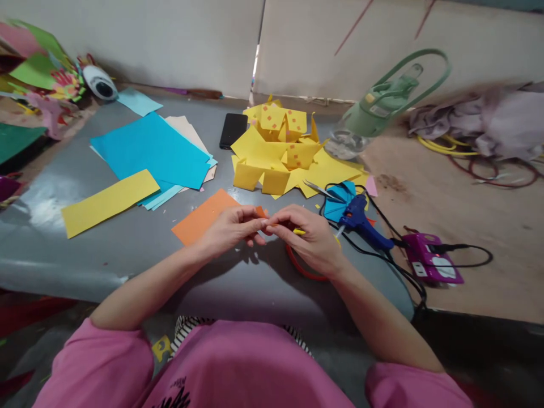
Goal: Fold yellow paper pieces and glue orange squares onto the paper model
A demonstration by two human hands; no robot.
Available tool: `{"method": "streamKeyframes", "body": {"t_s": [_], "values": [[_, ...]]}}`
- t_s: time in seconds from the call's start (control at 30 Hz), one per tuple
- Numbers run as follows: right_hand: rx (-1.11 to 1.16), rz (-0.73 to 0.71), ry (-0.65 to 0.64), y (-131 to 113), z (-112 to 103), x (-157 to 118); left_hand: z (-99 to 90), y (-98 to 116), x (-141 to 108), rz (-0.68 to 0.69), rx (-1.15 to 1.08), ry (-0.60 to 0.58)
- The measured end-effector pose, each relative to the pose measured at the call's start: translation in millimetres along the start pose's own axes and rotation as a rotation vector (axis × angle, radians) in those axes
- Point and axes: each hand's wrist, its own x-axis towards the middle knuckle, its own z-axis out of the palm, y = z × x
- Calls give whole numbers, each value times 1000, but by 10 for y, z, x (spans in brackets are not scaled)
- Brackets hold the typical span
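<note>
In the head view, my left hand (238,225) and my right hand (306,238) meet fingertip to fingertip above the grey table. Between them they pinch a small orange paper piece (260,212), mostly covered by the fingers. A bit of yellow (299,231) shows at my right fingers; its kind is unclear. Under my right hand lies a red ring (297,265), partly hidden. An orange sheet (199,218) rests beside my left hand. To the right are a blue glue gun (361,218) and scissors (325,191) over folded blue paper (346,198).
Folded yellow paper shapes with orange spots (276,147) stand at the back. Blue sheets (153,150), a yellow strip (110,203) and a phone (233,130) lie left of them. A green bottle (369,116) and purple power socket (429,258) are on the right, with trailing cables.
</note>
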Motion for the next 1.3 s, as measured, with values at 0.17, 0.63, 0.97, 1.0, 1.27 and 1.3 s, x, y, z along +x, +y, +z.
{"method": "streamKeyframes", "body": {"t_s": [0.17, 0.63, 0.97, 1.0, 1.27, 1.3], "values": [[41, 117, 55, 29, 89, -26, -4, -91, 17, -17, 42, -107], [232, 110, -6, 18, 88, -111, -37, -40, -14, -249, 45, -415], [405, 246, 26, 21, 110, -140, -29, -135, 18, -132, -18, -312], [406, 249, -3, 18, 106, -142, -25, -129, 15, -113, -20, -270], [322, 295, 13, 18, 103, -103, -12, -52, -27, -133, 46, -290], [299, 293, -19, 12, 110, -96, -8, -51, -28, -146, 50, -308]]}}
